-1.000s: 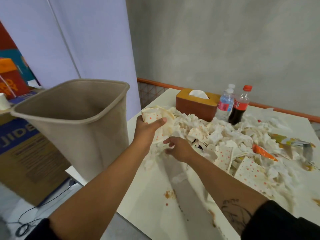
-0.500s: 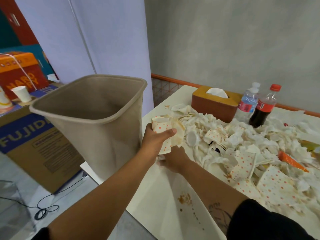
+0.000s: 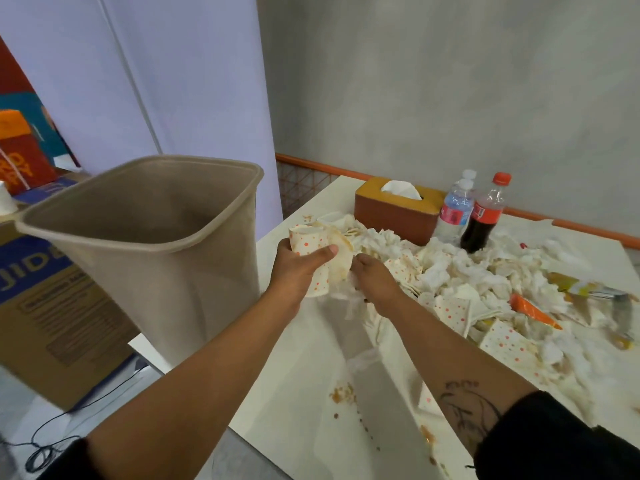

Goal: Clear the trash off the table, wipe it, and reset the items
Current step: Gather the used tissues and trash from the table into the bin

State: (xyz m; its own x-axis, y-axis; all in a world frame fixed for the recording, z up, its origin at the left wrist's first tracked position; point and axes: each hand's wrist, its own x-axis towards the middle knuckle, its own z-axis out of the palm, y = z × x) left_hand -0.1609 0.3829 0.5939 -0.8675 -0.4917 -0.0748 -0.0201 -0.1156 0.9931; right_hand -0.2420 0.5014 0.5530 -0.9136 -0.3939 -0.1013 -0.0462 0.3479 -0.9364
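Note:
A big heap of crumpled tissues and dotted paper cups [image 3: 460, 282] covers the white table [image 3: 311, 393]. My left hand [image 3: 298, 268] is shut on a bundle of dotted paper cups [image 3: 313, 258] near the table's left edge. Just right of it, my right hand [image 3: 374, 282] is closed on crumpled tissue [image 3: 346, 296] at the heap's near edge. A tan waste bin [image 3: 156, 244] stands on the table's left corner, its mouth open and tilted towards me.
A brown tissue box [image 3: 398, 211], a water bottle [image 3: 455, 209] and a cola bottle [image 3: 483, 216] stand at the back. An orange wrapper [image 3: 530, 308] and a yellow packet [image 3: 581, 289] lie in the heap. Brown stains [image 3: 343, 393] mark the table. Cardboard boxes [image 3: 41, 313] sit left.
My right hand has lifted slightly and gathered tissue beside the cups. My left hand keeps its hold on the cups. The view shifted a little.

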